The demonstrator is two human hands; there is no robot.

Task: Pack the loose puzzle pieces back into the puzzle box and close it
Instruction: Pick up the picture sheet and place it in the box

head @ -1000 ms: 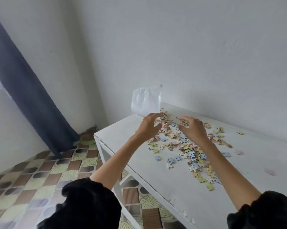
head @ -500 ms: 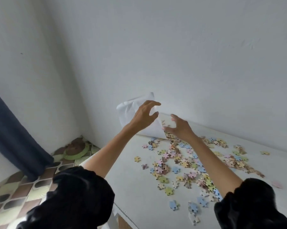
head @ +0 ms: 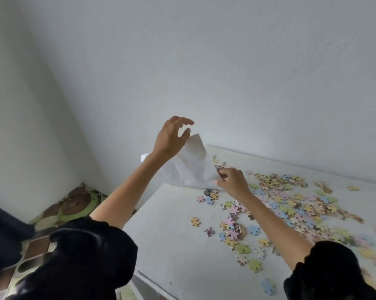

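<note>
Where the white table (head: 178,245) meets the wall, a crumpled white bag (head: 191,167) stands at its far left corner, one corner sticking up. Its mouth cannot be made out, nor whether anything is in it. The pieces (head: 291,204) all lie loose on the tabletop, pastel blue, pink, yellow and green. They are thickest to the right of the bag and thin out toward the near edge, and a few lie right at the bag's foot. Left of the table a patterned tile floor (head: 74,204) shows, with a dark curtain (head: 1,230) at the picture's edge.

The left hand (head: 169,139) hangs at the bag's raised corner. Its fingers are curved and spread, with a clear gap between thumb and forefinger, and it holds nothing. Whether the thumb touches the bag cannot be told. The right hand (head: 232,181) pinches the bag's lower right edge, fingers curled in, just above the nearest pieces. Both arms reach out from black sleeves (head: 85,256).
</note>
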